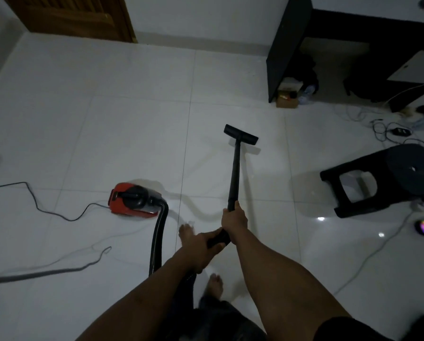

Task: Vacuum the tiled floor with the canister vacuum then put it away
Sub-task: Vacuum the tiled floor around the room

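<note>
The white tiled floor point(107, 119) fills most of the view. A dark desk point(279, 57) stands at the upper right and a wooden door point(78, 16) at the upper left. A black stool point(378, 178) lies on its side at the right. The red canister point(132, 200) sits on the floor left of centre, and its black hose point(158, 237) curves from it toward the person. The black wand point(234, 175) slants forward, with the nozzle point(241, 134) on the tiles mid-room, well apart from the canister. The right hand point(234, 223) is curled round the wand's near end. The left hand point(201, 244) grips the handle just behind it. A thin cord point(34, 200) trails left from the canister. A small box point(287, 97) sits by the desk.
</note>
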Tool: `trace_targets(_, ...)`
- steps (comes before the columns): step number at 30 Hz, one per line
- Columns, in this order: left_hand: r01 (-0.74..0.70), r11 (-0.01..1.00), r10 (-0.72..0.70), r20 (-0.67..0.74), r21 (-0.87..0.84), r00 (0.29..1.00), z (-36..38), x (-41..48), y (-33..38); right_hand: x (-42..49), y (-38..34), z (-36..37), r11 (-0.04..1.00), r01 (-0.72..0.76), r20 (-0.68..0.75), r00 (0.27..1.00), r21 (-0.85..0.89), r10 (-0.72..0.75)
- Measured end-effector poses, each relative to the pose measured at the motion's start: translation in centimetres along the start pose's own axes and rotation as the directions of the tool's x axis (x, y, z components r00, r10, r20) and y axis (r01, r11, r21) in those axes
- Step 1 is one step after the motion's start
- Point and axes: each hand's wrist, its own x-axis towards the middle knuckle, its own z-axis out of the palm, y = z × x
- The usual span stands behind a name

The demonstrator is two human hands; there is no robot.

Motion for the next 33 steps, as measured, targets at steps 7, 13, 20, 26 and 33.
trace_targets(7,0.043,0.995,-0.039,0.044,-0.09,0.998,7.0,-7.1,-2.2,-5.9,9.2,0.3,0.998,-0.049,-0.016,0.999,0.032,0.049)
trace_targets(13,0.067,0.995,-0.062,0.077,-0.07,0.995,10.1,-12.0,-4.7,-9.9,15.0,2.4,0.99,-0.115,-0.013,0.993,0.083,0.116)
trace_targets(20,0.028,0.998,-0.024,0.085,-0.051,0.996,12.2,-16.7,-8.0,-13.5,19.5,5.5,0.987,-0.141,-0.015,0.99,0.072,0.142)
trace_targets(26,0.012,0.999,-0.008,0.113,-0.041,0.994,13.5,-17.3,-10.0,-14.1,21.6,7.0,0.986,-0.155,-0.007,0.988,0.057,0.155)
trace_targets(33,0.017,1.0,-0.014,0.121,-0.02,0.993,14.1,-15.8,-9.9,-12.8,21.6,6.1,0.986,-0.165,0.006,0.986,0.032,0.165)
